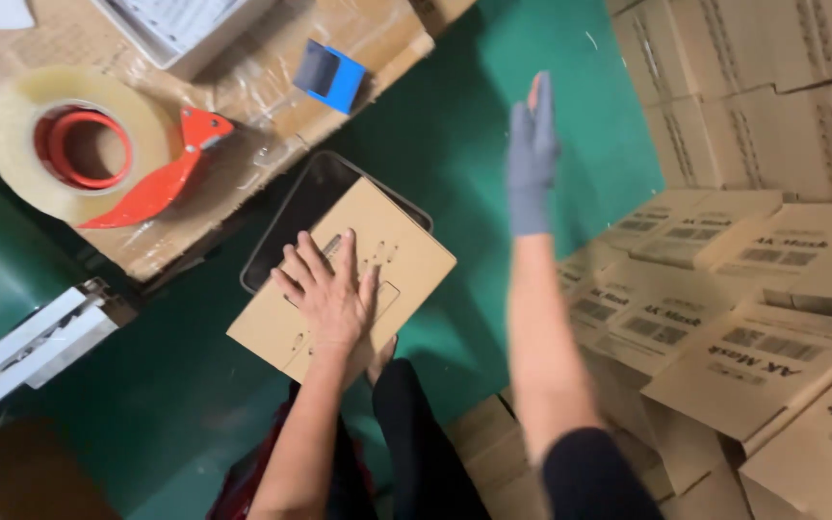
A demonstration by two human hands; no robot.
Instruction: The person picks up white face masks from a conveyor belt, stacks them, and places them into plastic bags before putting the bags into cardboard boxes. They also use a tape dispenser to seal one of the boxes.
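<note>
My bare left hand (327,289) lies flat, fingers spread, on top of a small brown cardboard box (387,246) that rests on a dark scale-like platform (296,217). My right hand (532,154) wears a grey glove and is stretched out in the air over the green floor, fingers straight and together, holding nothing. It reaches toward the heap of brown boxes (734,327) at the right.
A red tape dispenser with a large clear tape roll (89,144) lies on a cardboard-covered table (243,87) at top left, beside a blue and grey block (331,75). More boxes are stacked at top right (753,87). A white rail (31,347) is at the left.
</note>
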